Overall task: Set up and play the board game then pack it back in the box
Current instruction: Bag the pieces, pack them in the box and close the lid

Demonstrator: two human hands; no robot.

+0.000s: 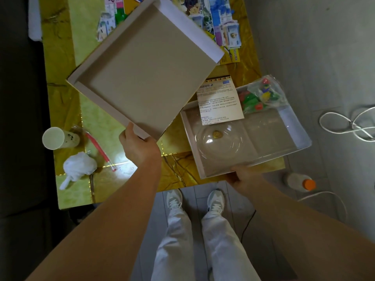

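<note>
Although the table (60, 94) carries the game board (194, 9) spread at twelve o'clock, setup looks only partly done, with play and packing left. The empty box half (146, 74), open side up at centre, is gripped at its six o'clock edge by the left hand (140, 145). The tray half (263, 132) at three o'clock is held by its near rim in the right hand (241, 177); inside lie a rule sheet (221, 102) and bagged pieces (261, 94)

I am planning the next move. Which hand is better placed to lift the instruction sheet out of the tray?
Probably the right hand: it holds the tray by its near edge, on the same side as the sheet, while the left hand holds the lid up.
</note>
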